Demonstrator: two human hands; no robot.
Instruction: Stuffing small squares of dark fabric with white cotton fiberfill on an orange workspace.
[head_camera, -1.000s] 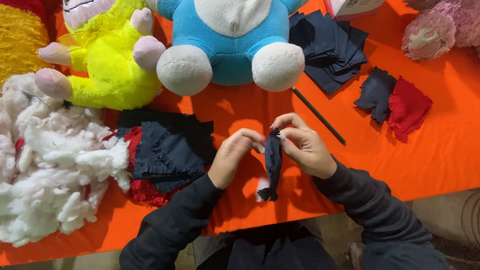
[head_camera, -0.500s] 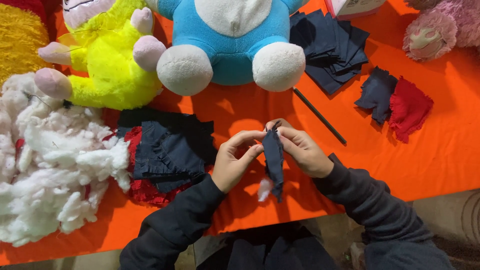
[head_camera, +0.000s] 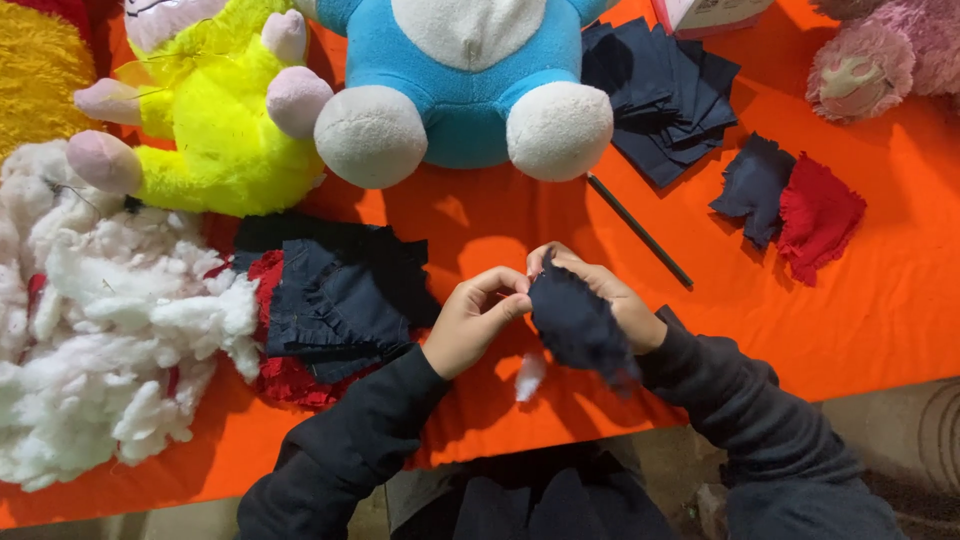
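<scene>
Half a second ago the small dark navy fabric pouch (head_camera: 578, 322) hung as a narrow upright strip between the hands; now it is spread wider and tipped, its long axis slanting from upper left, at the fingertips, down to lower right, over the right wrist. The left hand (head_camera: 470, 322) has curled, thumb and forefinger pinching at the pouch's upper edge. The right hand (head_camera: 607, 296) grips the pouch from behind, fingers closed on the cloth. The pouch sits above the bright orange table cloth (head_camera: 880, 300), near its front edge. A small tuft of white stuffing (head_camera: 528, 376) lies just below it. The fabric looks soft and matte with frayed edges. To the left lies a stack of navy and red cloth pieces (head_camera: 330, 305), beside a fluffy heap of white fibre filling (head_camera: 100, 330).
</scene>
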